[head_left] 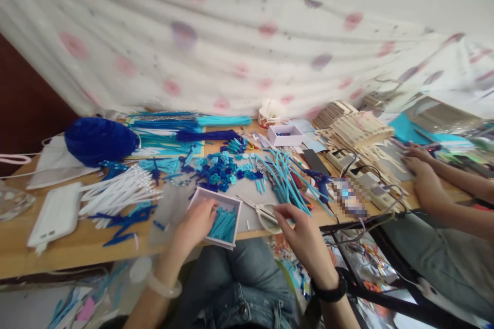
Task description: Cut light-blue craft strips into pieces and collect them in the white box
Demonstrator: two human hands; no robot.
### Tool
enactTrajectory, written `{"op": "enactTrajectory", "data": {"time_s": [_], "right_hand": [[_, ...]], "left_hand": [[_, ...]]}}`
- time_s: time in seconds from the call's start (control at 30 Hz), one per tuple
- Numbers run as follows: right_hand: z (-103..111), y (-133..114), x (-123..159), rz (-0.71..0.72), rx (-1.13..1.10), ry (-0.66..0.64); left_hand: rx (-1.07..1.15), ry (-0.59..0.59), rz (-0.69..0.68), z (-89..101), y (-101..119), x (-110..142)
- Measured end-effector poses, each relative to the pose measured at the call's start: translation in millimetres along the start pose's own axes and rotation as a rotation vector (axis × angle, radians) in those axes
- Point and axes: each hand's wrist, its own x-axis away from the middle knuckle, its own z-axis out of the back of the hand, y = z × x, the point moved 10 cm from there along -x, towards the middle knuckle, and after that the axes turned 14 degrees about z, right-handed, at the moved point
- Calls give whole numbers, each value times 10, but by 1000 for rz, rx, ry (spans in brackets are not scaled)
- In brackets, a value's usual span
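My left hand (198, 221) reaches over the left wall of a small white box (237, 221) at the table's front edge. Its fingers are bent together above the short teal pipe cleaner pieces (223, 223) inside; whatever they pinch is hidden. Scissors (268, 217) with pale handles lie right of the box, blades pointing left and slightly apart. My right hand (301, 231) is at their handle, fingers curled and fingertips overlapping the ring; a firm grip on it cannot be made out. Behind the box is a pile of blue pipe cleaner flowers (219, 172).
White pipe cleaners (119, 193) and a white power bank (56, 214) lie left. Long light-blue stems (287, 180), a glue gun (320, 177), power strips (372, 190) and wooden pieces (358, 131) lie right. Another person's hands (420, 164) work at far right.
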Motion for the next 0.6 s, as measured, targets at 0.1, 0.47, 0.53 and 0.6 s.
{"op": "enactTrajectory", "data": {"time_s": [0.1,0.47,0.53,0.6], "right_hand": [[59,75,33,0,-21,2],[416,632,-228,-72,264,83],[446,747,-418,-106,334,82],[411,824,-625,-115,404,69]], "left_hand": [[-69,-17,0,-126,40,-37],[-223,28,24,-84,77,16],[-164,61,-29,-45,71,80],[32,163,-119,70,35,163]]}}
